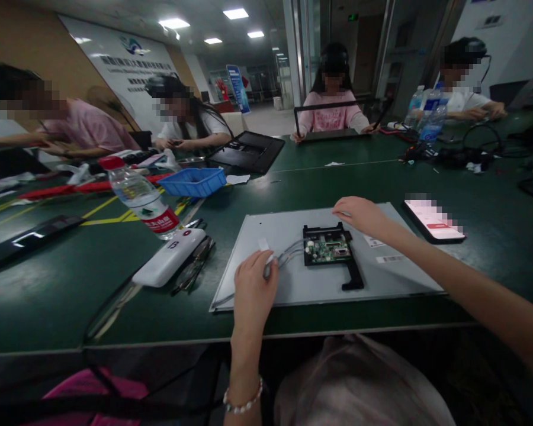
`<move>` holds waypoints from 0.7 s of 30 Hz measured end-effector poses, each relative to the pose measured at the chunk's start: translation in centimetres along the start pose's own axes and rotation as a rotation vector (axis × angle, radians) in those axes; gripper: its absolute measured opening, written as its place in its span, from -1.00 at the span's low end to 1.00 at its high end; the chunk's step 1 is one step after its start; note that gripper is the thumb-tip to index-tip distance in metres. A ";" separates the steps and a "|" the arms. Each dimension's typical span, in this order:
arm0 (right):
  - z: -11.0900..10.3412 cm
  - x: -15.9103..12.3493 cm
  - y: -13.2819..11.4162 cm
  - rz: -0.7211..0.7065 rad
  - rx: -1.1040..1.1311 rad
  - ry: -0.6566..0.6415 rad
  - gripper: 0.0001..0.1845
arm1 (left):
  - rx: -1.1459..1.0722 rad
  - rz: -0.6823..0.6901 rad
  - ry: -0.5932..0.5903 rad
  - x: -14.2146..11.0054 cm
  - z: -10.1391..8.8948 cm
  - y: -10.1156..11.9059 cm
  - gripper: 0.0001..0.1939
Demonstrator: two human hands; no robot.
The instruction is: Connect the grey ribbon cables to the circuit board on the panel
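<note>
A flat light-grey panel (288,290) lies on the table in front of me. On it rests a black plastic frame (354,278) that carries a green circuit board (331,249). Grey cables (293,249) run from the board's left side toward my left hand (254,281). That hand is closed, with a cable pinched between thumb and fingers over the panel's left part. My right hand (359,216) hovers by the frame's upper right corner, its fingers pressed together; whatever they hold, if anything, is too small to make out.
To the left are a white power bank (169,260), glasses (193,269), a water bottle (144,204) and a blue tray (194,182). A phone (435,222) lies at the right. Across the table (284,189), a person holds a black frame (328,108); others sit nearby.
</note>
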State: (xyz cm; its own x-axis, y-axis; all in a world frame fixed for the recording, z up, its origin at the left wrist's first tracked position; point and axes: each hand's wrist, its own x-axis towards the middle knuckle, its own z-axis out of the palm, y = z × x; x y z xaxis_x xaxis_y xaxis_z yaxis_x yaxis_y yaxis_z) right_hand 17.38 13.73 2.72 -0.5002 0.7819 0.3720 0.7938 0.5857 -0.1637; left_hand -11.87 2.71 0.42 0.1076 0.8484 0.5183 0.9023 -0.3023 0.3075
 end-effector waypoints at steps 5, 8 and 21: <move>0.0 -4.2 3.7 0.042 0.022 -0.022 -0.70 | 0.007 0.006 -0.002 0.1 0.0 0.1 -0.76; 0.7 -5.6 4.8 0.065 0.103 -0.050 -0.67 | -0.002 -0.017 0.008 0.1 -0.2 0.1 -0.74; 0.1 -6.2 4.5 0.164 0.222 0.015 -0.66 | 0.046 -0.068 -0.163 -0.3 -0.1 0.5 -0.58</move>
State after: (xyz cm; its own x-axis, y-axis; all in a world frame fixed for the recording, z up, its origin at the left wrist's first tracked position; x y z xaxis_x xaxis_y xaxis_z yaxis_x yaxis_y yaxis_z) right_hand 24.06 11.53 -0.39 -0.3649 0.8680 0.3368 0.7680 0.4851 -0.4181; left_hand -11.50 2.28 0.46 0.1090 0.9266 0.3600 0.9276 -0.2249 0.2981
